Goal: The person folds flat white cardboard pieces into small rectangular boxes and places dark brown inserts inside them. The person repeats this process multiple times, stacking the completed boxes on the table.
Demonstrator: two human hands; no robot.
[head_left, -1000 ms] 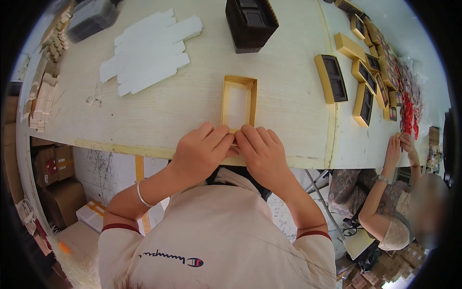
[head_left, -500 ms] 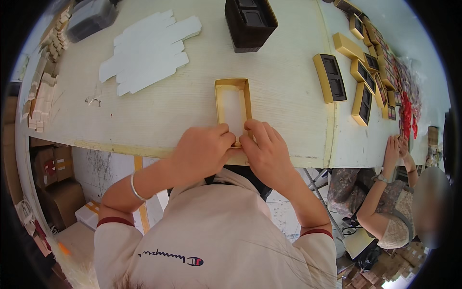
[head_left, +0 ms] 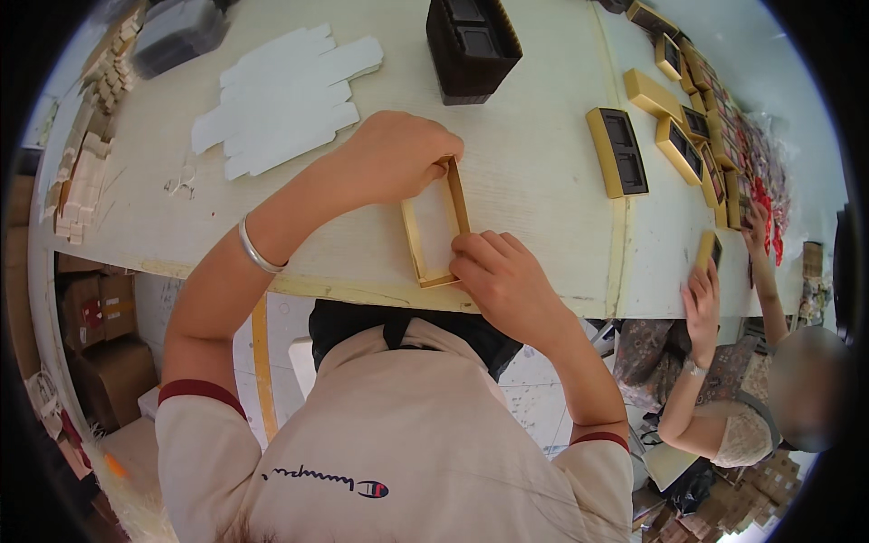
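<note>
An open gold cardboard box [head_left: 460, 201] with a white inside lies before me near the table's front edge. Its far end is pinched in my left hand [head_left: 398, 156], whose fingers are closed around the rim and hide that corner. My right hand [head_left: 501, 276] grips the near right corner, fingers curled over the wall. Beyond the box stands a stack of dark brown plastic inserts [head_left: 472, 54]. To the left of the stack lies a pile of flat white box blanks [head_left: 282, 104].
Right of me, a gold box with a black insert [head_left: 617, 154] stands apart from several more. A co-worker's hand [head_left: 701, 312] holds another gold box [head_left: 709, 249]. Folded pale card pieces [head_left: 83, 185] line the left edge, near a grey plastic container [head_left: 178, 36].
My left hand has moved from the box's near end to its far end, while my right hand stays at the near corner. The co-worker has picked up a gold box.
</note>
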